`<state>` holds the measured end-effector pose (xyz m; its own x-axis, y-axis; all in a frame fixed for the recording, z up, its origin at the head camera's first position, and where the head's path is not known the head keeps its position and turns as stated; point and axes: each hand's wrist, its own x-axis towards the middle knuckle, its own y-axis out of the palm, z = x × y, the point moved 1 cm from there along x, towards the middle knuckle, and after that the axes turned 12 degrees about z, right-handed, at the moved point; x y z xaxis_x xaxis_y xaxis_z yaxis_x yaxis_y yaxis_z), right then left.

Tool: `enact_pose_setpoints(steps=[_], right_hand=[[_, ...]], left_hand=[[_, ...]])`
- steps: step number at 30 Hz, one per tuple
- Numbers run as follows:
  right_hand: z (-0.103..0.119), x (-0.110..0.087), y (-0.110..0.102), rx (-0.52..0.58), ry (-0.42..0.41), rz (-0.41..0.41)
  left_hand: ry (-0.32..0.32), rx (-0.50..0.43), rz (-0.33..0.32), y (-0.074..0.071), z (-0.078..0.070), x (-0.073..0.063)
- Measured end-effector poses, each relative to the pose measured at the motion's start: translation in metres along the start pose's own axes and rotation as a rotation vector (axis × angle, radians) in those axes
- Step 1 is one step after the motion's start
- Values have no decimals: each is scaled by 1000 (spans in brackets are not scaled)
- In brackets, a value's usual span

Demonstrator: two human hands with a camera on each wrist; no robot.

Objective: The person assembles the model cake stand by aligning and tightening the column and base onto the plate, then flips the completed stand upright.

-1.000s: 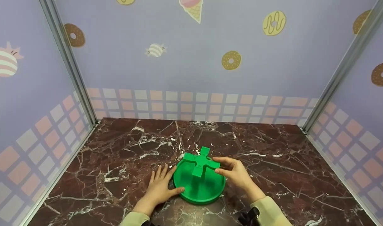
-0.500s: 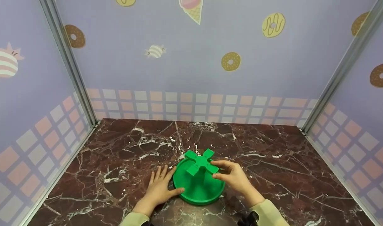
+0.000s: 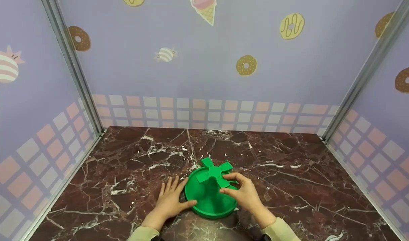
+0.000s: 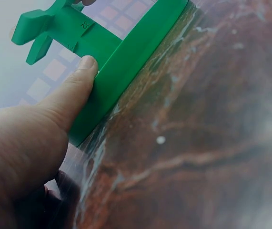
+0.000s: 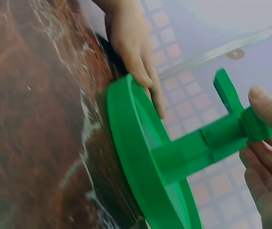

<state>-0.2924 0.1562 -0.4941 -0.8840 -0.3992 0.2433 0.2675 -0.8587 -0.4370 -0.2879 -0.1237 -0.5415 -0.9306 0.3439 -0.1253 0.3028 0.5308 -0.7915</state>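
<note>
A round green tray with a raised rim stands on the marble surface in the head view. From its middle rises a green post, topped by a four-armed green cross-shaped handle. In the left wrist view, the post bears small dark markings, one reading 32. My right hand pinches the near-right arm of the handle between thumb and fingers. On the tray's left side lies my left hand, fingers straight and spread, with its thumb on the rim. The tray's underside is hidden.
The dark red marble tabletop has white veins, and small white specks lie beyond the tray. Lilac walls with printed sweets stand at the back and both sides, joined by grey metal corner strips.
The cross-shaped handle has turned clockwise as seen from above. My right hand has moved with its arm, nearer and slightly left. The left hand and tray stay in place.
</note>
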Motion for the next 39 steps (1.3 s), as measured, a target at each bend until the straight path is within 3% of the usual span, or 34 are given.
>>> enact_pose_setpoints(steps=[9, 16, 22, 30, 33, 39], right_hand=[[7, -2, 18, -72, -41, -101], [8, -3, 20, -106, -61, -116], [13, -4, 13, -132, -75, -104], [16, 6, -15, -80, -109, -194], [9, 14, -27, -33, -89, -158], [-14, 32, -41, 74, -76, 66]], left_hand=[[-3, 17, -2, 0, 0, 0], [-10, 14, 3, 0, 0, 0], [-8, 6, 1, 0, 1, 0], [-4, 14, 0, 1, 1, 1], [0, 11, -1, 1, 1, 1], [6, 12, -5, 1, 2, 1]])
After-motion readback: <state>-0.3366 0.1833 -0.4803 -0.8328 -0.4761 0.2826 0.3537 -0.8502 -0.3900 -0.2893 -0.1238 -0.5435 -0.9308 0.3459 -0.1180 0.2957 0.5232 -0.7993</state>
